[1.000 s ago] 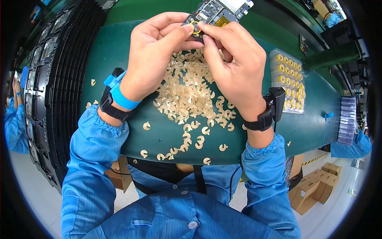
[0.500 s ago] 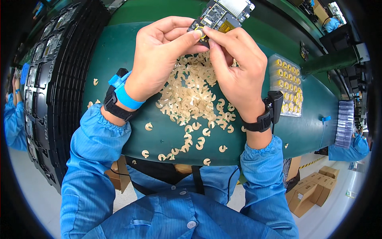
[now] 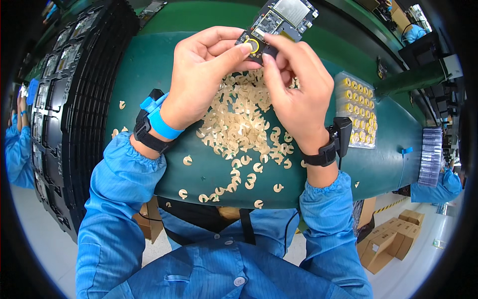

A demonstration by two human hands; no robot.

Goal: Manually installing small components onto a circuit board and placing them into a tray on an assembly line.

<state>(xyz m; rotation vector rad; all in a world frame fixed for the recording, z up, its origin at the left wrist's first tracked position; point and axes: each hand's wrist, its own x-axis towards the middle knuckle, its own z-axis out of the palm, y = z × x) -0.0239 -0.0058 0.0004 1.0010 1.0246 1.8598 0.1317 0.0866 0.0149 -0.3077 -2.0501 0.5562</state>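
Observation:
A black circuit board (image 3: 273, 22) with a silver shield is held up over the far part of the bench. My left hand (image 3: 201, 72) pinches its lower left corner, thumb on top beside a round part with a yellow ring (image 3: 253, 46). My right hand (image 3: 301, 82) has its index finger and thumb closed on the board's lower right edge; its other fingers are curled. Below lies a heap of cream C-shaped peeled backing pieces (image 3: 239, 119), with several strays toward the near edge.
Black stacked trays (image 3: 74, 99) with boards stand at the left. A clear tray (image 3: 341, 107) of round yellow-ringed parts lies on the green bench (image 3: 383, 164) at right. Farther right is a stack of clear trays (image 3: 431, 154). Cardboard boxes (image 3: 393, 236) sit on the floor. Other people's blue sleeves show at both sides.
My right fingertips have shifted off the yellow-ringed part to the board's right edge, so the ring shows more fully. The board has tilted slightly. My left hand keeps its hold.

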